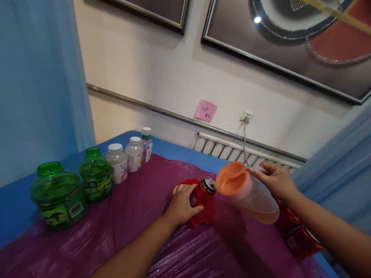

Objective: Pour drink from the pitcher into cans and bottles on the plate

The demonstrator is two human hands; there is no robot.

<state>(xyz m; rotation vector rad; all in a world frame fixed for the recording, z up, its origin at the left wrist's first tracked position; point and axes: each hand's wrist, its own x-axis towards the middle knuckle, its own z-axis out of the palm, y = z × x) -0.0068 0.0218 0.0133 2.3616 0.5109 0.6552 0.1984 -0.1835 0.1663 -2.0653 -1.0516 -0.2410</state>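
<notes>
My left hand (182, 204) is wrapped round a red and black can (200, 193), which leans to the right over a red scalloped dish (207, 212). The can's top faces up and its opening shows. To the right, my right hand (276, 179) grips the handle of a clear pitcher (256, 202) with an orange lid (232, 178). The pitcher is tilted to the left, its lid close to the can's top. Liquid shows inside the pitcher; no stream between the two can be made out.
Green jars (95, 175) and clear white-capped bottles (117, 164) line the left side. Red cans (303, 241) stand at the right, partly behind my right forearm. Purple plastic (130, 216) covers the blue table. Behind are a radiator (220, 148) and a plugged cord (245, 143).
</notes>
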